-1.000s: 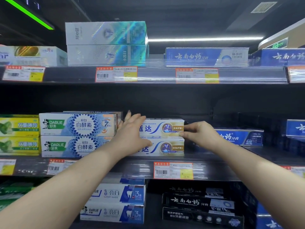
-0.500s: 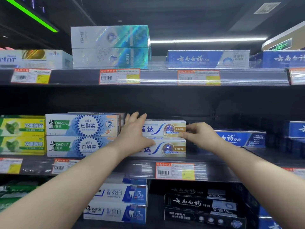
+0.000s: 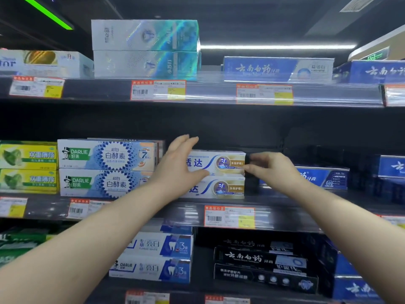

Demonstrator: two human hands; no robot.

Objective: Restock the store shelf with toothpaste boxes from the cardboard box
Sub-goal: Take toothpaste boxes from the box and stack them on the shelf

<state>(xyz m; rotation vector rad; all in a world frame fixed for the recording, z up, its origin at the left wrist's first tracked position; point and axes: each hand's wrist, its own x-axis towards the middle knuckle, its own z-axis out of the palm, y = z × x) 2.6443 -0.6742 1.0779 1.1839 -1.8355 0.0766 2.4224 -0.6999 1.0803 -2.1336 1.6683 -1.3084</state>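
We square top toothpaste box (image 3: 219, 162) on its twin (image 3: 215, 188), middle shelf (image 3: 285, 213). Left hand (image 3: 178, 170) flat, fingers spread; right hand (image 3: 270, 168) fingers pinch box end. Uneven push could skew stack, knock top box off.

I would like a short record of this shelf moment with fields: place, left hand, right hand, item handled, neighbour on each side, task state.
place: middle shelf of a store rack
left hand: open, flat on the front of the top white-gold box
right hand: fingers at that box's right end
item handled: top box of a stack of two; lower box beneath it
left neighbour: two stacked Darlie boxes
right neighbour: blue box, set apart by a gap
task state: box on the shelf, hands not yet away
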